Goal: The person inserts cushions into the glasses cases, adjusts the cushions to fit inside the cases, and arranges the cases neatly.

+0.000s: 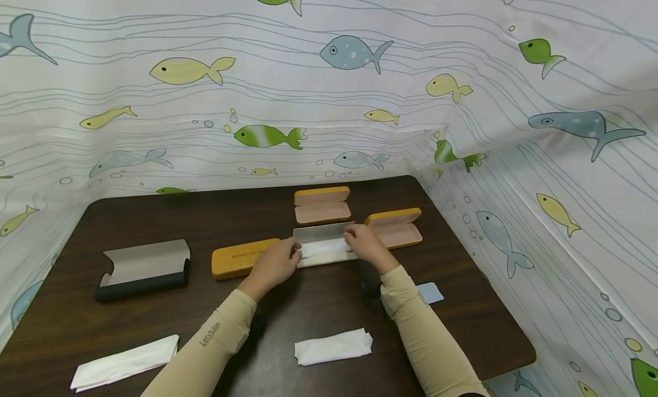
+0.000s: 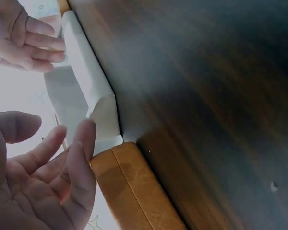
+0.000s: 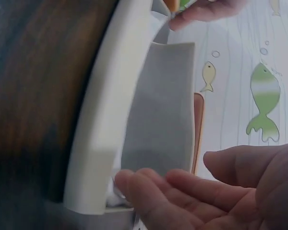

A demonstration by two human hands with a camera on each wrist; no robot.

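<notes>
A white eyeglass case (image 1: 329, 261) lies with its lid raised and its grey lining showing. Inside it is a folded white cloth (image 1: 323, 248). At the case's left end is my left hand (image 1: 275, 264), its fingers loosely bent and nothing gripped in the left wrist view. My right hand (image 1: 368, 245) reaches over the right end, fingertips at the cloth's edge; in the right wrist view its fingers (image 3: 149, 196) are extended with the thumb apart. A closed orange-yellow eyeglass case (image 1: 236, 261) sits beside the left hand, partly covered by it.
Two yellow cases stand open, one behind (image 1: 322, 210) and one at the right (image 1: 398, 235). A black case (image 1: 146, 274) with grey lining is open at the left. Folded white cloths lie at front left (image 1: 125, 363) and front centre (image 1: 333, 347). A blue cloth (image 1: 430, 292) is beside the right forearm.
</notes>
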